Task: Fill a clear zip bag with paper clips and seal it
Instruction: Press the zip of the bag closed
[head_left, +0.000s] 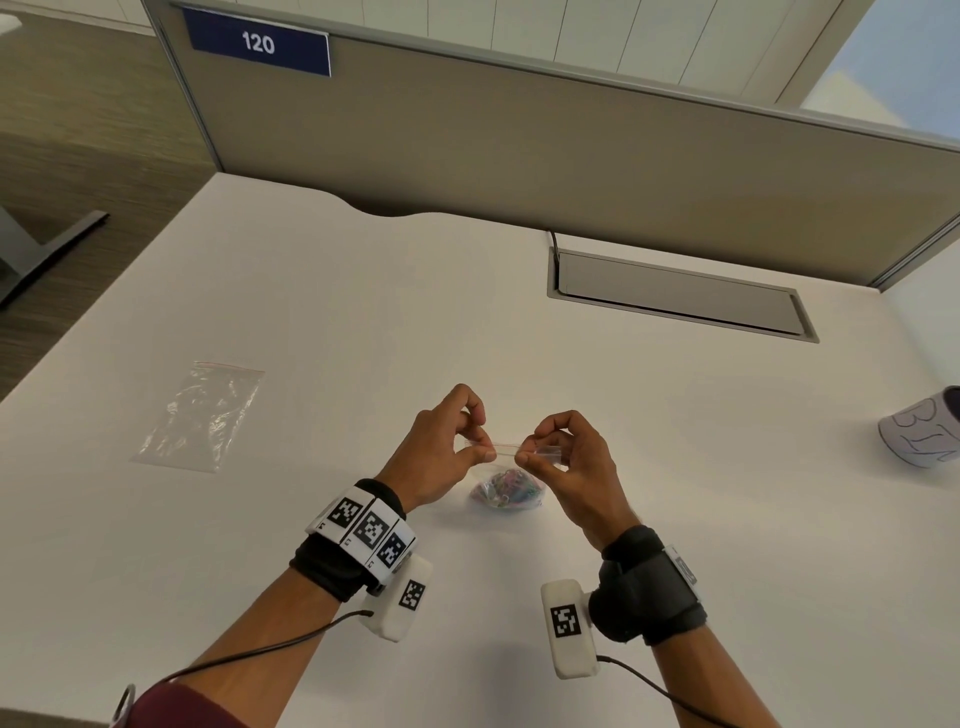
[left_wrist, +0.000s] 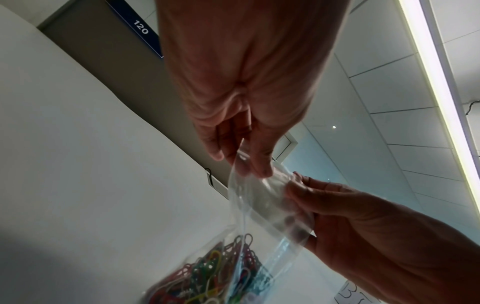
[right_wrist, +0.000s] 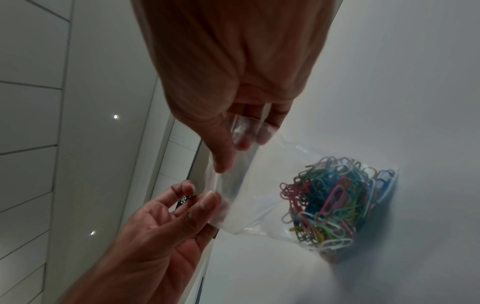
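Note:
A small clear zip bag (head_left: 506, 467) stands on the white desk (head_left: 363, 322) with a heap of coloured paper clips (head_left: 508, 488) in its bottom. My left hand (head_left: 485, 449) pinches the left end of the bag's top strip between thumb and forefinger. My right hand (head_left: 522, 452) pinches the right end the same way. In the left wrist view the bag (left_wrist: 262, 205) hangs from my left hand (left_wrist: 249, 164), clips (left_wrist: 215, 273) below. The right wrist view shows my right hand (right_wrist: 233, 152) on the bag (right_wrist: 249, 205) and the clips (right_wrist: 332, 205) resting on the desk.
A second, flat clear zip bag (head_left: 202, 415) lies on the desk to the left. A white cup with writing (head_left: 922, 431) sits at the right edge. A grey cable hatch (head_left: 675, 293) is set into the desk behind, before a partition (head_left: 519, 140).

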